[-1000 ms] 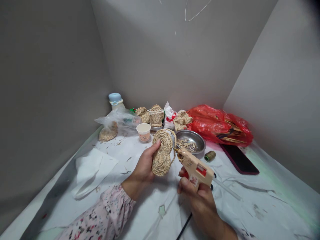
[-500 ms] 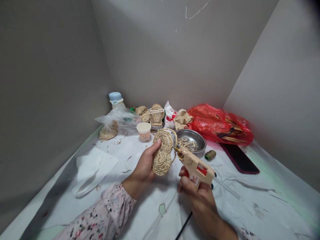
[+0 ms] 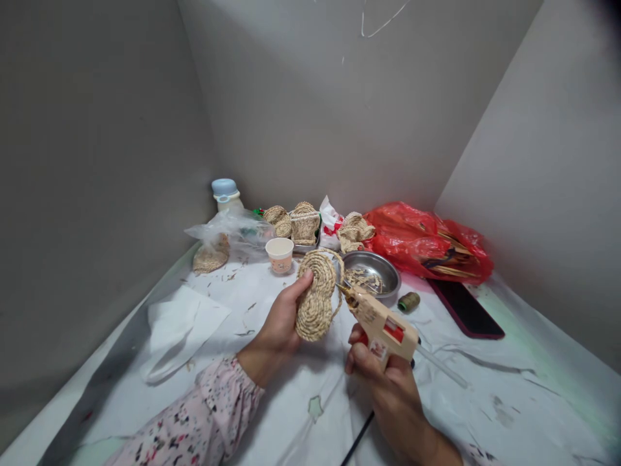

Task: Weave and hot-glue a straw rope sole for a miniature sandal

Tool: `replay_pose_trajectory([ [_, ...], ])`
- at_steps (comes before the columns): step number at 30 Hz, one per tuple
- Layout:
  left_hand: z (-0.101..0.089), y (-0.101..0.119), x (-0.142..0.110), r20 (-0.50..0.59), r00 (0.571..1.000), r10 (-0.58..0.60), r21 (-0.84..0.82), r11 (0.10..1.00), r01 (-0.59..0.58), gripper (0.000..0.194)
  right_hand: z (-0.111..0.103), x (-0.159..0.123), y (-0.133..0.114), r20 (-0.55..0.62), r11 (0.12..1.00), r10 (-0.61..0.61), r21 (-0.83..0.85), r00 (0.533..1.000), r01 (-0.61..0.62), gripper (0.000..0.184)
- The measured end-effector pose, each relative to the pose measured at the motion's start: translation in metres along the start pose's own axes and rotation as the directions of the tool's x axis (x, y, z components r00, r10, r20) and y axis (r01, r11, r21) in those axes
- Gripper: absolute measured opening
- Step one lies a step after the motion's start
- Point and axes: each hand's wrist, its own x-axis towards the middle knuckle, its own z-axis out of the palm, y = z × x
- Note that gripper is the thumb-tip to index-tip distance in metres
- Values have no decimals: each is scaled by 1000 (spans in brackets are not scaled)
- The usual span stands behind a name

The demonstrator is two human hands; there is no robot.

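My left hand (image 3: 281, 317) is closed on a coiled straw-rope piece (image 3: 315, 310), two round lobes joined in a figure eight, with the thumb across its face. A loose strand of the rope (image 3: 341, 285) arcs along its right edge, apart from the coil in places. In my right hand (image 3: 383, 382) is a beige hot glue gun (image 3: 383, 323), its fingers wrapped round the handle. The brass nozzle points at the gap between strand and coil. A clear glue stick (image 3: 444, 366) sticks out of its back, and a black cord runs down below.
Behind stand a paper cup (image 3: 280, 257), a steel bowl (image 3: 392, 275) with straw scraps, several woven straw pieces (image 3: 304, 226) and a blue-lidded bottle (image 3: 224, 193). To the right lie a thread spool (image 3: 408, 301), a phone (image 3: 466, 307) and a red plastic bag (image 3: 412, 233). White cloth (image 3: 179, 330) lies left.
The glue gun in my right hand has shifted very slightly to the right. My left hand and the coiled piece stay almost still.
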Motion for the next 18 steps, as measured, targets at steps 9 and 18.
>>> replay_pose_trajectory([
  [9,-4,0,2,18,1000,-14,-18,1000,14,22,-2,0,1,-2,1000,-9,-28,1000,9,23],
  [18,-5,-1,3,38,999,-7,-19,1000,8,22,-2,1,1,-9,999,-3,-39,1000,3,23],
])
